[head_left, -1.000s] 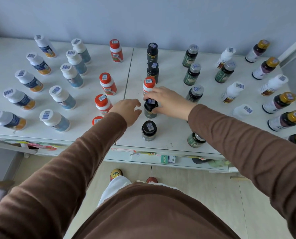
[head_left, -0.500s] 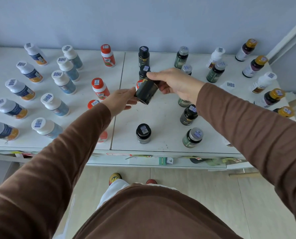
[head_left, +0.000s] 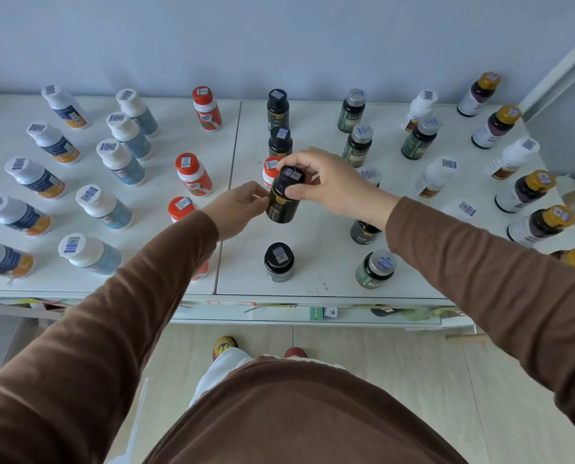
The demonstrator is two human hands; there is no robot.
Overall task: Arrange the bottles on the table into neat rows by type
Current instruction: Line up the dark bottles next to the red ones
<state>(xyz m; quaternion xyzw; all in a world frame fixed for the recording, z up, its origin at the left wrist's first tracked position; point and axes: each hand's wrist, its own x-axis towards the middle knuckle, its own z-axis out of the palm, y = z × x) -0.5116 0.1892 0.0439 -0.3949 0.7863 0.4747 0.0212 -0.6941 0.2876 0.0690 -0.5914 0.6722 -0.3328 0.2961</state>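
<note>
A black bottle (head_left: 283, 202) with a black cap hangs upright just above the white table (head_left: 312, 236), near its middle. My right hand (head_left: 333, 185) grips it round the cap and neck from the right. My left hand (head_left: 237, 209) touches the bottle's left side with its fingertips. Directly behind the held bottle stands a red-capped bottle (head_left: 270, 167), partly hidden. Two more black bottles (head_left: 280, 142) (head_left: 277, 108) stand in a line behind, and another black bottle (head_left: 278, 261) stands near the front edge.
White-capped bottles (head_left: 118, 162) fill the left in rows, with red-capped ones (head_left: 192, 174) beside them. Green bottles with silver caps (head_left: 358, 144) stand right of centre. White bottles (head_left: 435, 177) and gold-capped ones (head_left: 527, 190) line the right. The wall runs behind.
The black bottle was picked off the table, tipped on its side between both hands, and now hangs upright again. My left hand has shifted from under it to its side.
</note>
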